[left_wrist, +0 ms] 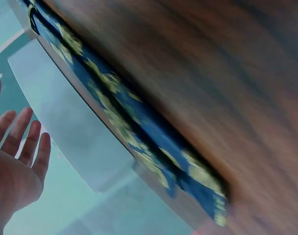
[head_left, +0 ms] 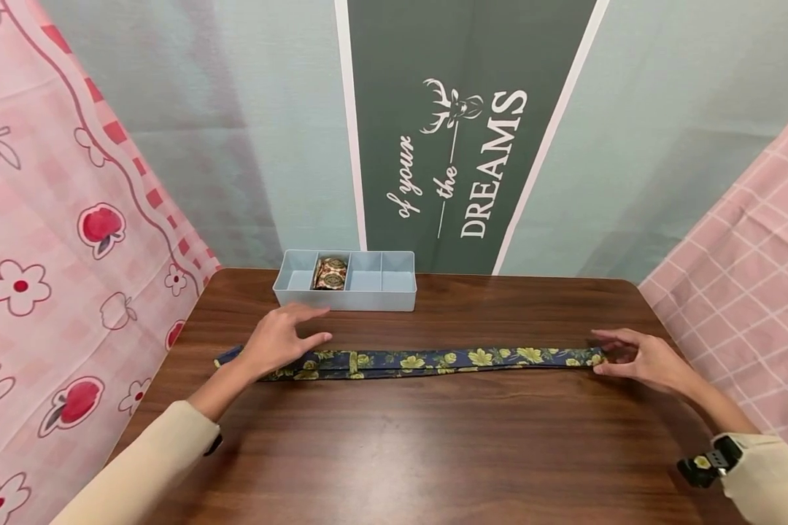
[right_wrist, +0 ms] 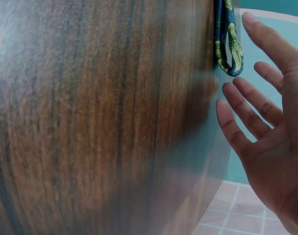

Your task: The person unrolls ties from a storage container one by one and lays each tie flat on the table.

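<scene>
A navy necktie (head_left: 433, 362) with yellow flowers lies lengthwise across the table, folded double, its strap loop showing left of the middle. My left hand (head_left: 272, 344) hovers over its left part, hiding some of the cloth. Seen from the left wrist, that hand (left_wrist: 16, 171) has its fingers extended, apart from the necktie (left_wrist: 119, 105). Over at the folded right end is my right hand (head_left: 653, 361), thumb and fingers spread. In the right wrist view, a small gap separates this hand (right_wrist: 274, 132) from the fold of the necktie (right_wrist: 232, 54).
Behind the necktie, a pale blue divided box (head_left: 344, 300) stands near the table's back edge. One compartment contains a rolled patterned cloth (head_left: 331, 274); the others show bare bottoms. Fabric curtains (head_left: 236, 146) enclose the brown wooden table (head_left: 394, 452) at the back and sides.
</scene>
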`<state>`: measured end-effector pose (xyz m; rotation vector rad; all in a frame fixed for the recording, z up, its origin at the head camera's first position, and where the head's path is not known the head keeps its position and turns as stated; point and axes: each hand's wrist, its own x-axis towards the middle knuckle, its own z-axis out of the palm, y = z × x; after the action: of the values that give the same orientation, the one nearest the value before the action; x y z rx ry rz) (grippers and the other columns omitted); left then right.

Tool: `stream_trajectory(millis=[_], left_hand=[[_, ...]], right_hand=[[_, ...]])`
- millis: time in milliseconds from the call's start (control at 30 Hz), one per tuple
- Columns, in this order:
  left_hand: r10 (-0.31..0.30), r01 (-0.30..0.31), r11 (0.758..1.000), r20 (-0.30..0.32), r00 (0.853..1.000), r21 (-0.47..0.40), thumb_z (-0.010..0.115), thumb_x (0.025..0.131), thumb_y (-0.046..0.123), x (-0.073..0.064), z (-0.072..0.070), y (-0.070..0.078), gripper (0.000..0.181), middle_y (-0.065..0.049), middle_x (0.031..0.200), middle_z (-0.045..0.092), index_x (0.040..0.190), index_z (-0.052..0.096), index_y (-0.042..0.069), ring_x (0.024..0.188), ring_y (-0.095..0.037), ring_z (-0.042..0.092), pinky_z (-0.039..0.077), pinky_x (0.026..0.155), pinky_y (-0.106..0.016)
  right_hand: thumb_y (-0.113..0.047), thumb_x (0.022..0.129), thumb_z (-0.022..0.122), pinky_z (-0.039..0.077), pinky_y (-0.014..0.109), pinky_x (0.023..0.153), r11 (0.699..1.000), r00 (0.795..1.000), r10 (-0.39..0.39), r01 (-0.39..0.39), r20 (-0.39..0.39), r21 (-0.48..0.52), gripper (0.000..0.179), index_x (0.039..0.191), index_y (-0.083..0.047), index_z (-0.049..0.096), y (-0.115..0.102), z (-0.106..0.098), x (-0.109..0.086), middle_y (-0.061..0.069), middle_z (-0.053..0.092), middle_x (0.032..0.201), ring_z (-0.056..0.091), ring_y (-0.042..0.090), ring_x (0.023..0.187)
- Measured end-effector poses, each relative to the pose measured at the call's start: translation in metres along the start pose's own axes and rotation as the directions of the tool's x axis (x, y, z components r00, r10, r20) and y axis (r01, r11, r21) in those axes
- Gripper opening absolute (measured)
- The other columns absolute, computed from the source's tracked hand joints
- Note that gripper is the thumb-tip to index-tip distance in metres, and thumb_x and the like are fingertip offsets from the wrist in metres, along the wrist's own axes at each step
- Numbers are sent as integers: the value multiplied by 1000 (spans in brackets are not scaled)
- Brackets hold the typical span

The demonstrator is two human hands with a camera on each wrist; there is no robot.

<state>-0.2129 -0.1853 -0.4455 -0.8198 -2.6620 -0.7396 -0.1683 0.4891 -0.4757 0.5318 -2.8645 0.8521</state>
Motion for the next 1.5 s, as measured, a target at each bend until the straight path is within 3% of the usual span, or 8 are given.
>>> stream_trajectory(millis=[267, 533, 700, 833, 1033, 1267, 1500], left_hand=[[-42, 42, 999, -30, 999, -4, 90, 86, 30, -21, -17, -21, 52, -16, 121, 75, 134, 76, 14, 106, -36, 72, 58, 86, -58], [-70, 71, 996, 22, 997, -51, 91, 85, 28, -43, -31, -46, 58, -14, 129, 72, 138, 73, 13, 119, -39, 67, 54, 94, -61], [-115, 117, 993, 66, 991, -26, 91, 85, 30, -56, -44, -59, 64, -20, 134, 67, 142, 69, 9, 124, -45, 60, 50, 97, -67], [-168, 170, 985, 135, 977, -6, 92, 84, 34, -66, -55, -67, 71, -25, 133, 64, 143, 67, 5, 123, -48, 57, 47, 97, -70], [-238, 234, 971, 233, 943, 45, 92, 80, 47, -77, -61, -78, 84, -26, 132, 61, 146, 64, 4, 118, -47, 57, 50, 93, -66], [-210, 193, 978, 317, 925, 83, 98, 68, 49, -84, -64, -87, 96, -23, 122, 62, 145, 64, 3, 107, -40, 61, 53, 85, -58], [-146, 122, 989, 354, 924, 89, 102, 59, 48, -86, -64, -95, 105, -16, 112, 61, 144, 63, 0, 97, -30, 58, 52, 82, -48]], right_hand=[[-8, 68, 99, 52, 11, 68, 996, 995, -94, 94, -33, 2, 65, 127, 3, 73, 7, 7, -3, 13, 78, 105, 68, -4, 87], [-9, 71, 98, 51, 13, 64, 997, 997, -79, 78, -21, -18, 62, 126, 0, 74, 6, 7, -5, 6, 77, 97, 67, -2, 81], [-5, 71, 97, 51, 12, 63, 996, 996, -88, 87, -24, -15, 57, 123, 0, 75, 3, 9, -5, 5, 76, 94, 67, 0, 78], [-4, 71, 97, 50, 12, 62, 994, 994, -106, 106, -28, -31, 54, 120, -1, 76, 3, 10, -5, 2, 75, 92, 66, 0, 76], [-5, 71, 96, 49, 13, 62, 994, 994, -97, 95, -41, -58, 47, 116, -4, 79, 2, 9, -7, 0, 75, 93, 65, 1, 75], [-5, 74, 95, 49, 12, 63, 998, 997, -56, 54, -50, -39, 43, 114, -6, 80, 2, 9, -7, 1, 75, 93, 65, -1, 77], [-2, 74, 94, 50, 11, 64, 998, 997, -55, 55, -62, -8, 41, 113, -4, 80, 2, 10, -5, 2, 76, 94, 65, -2, 78]])
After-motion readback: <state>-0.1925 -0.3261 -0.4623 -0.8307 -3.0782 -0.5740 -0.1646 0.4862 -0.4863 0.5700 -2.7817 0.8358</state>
